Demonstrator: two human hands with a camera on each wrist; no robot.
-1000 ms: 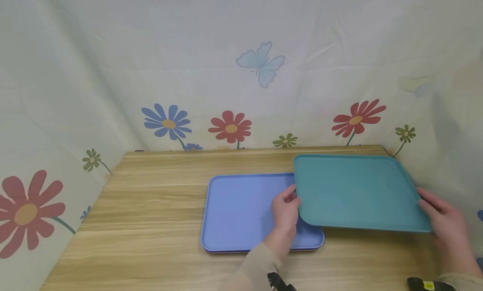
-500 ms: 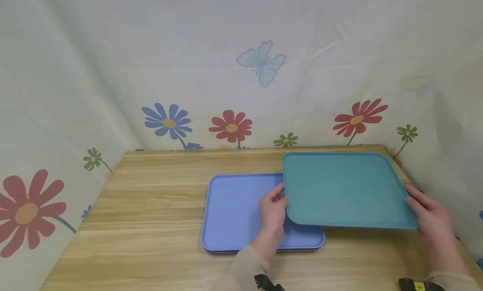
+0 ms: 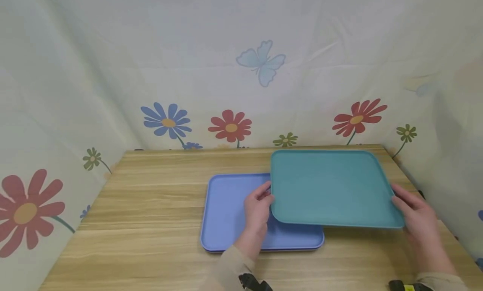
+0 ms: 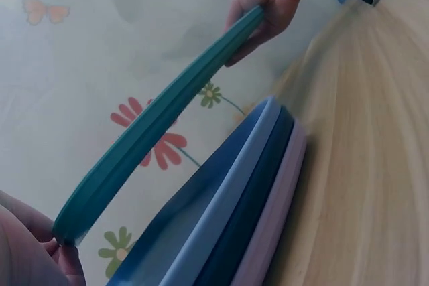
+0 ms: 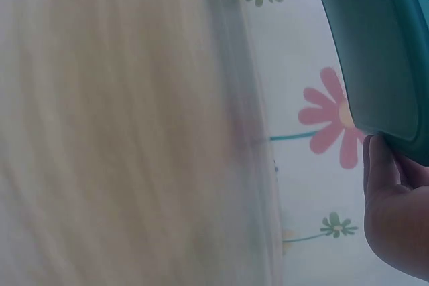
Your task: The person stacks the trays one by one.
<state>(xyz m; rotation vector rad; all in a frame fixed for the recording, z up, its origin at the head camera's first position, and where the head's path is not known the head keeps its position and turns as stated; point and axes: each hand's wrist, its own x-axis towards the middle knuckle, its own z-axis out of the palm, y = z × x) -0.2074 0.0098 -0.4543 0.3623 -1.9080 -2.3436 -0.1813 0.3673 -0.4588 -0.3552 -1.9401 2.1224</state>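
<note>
A teal tray is held up above the table, its left part over a blue tray. My left hand pinches the teal tray's left edge. At the opposite short edge, my right hand grips it between thumb and fingers. In the left wrist view a gap shows between the teal tray and the stack below. That stack has the blue tray on top, a dark teal tray under it and a pink tray at the bottom.
The wooden table extends to the left of the stack and in front of it. A pale curtain printed with flowers and a butterfly hangs behind the table and along both sides.
Both hands have moved left together with the teal tray, which covers more of the blue tray now. The stack has stayed in place.
</note>
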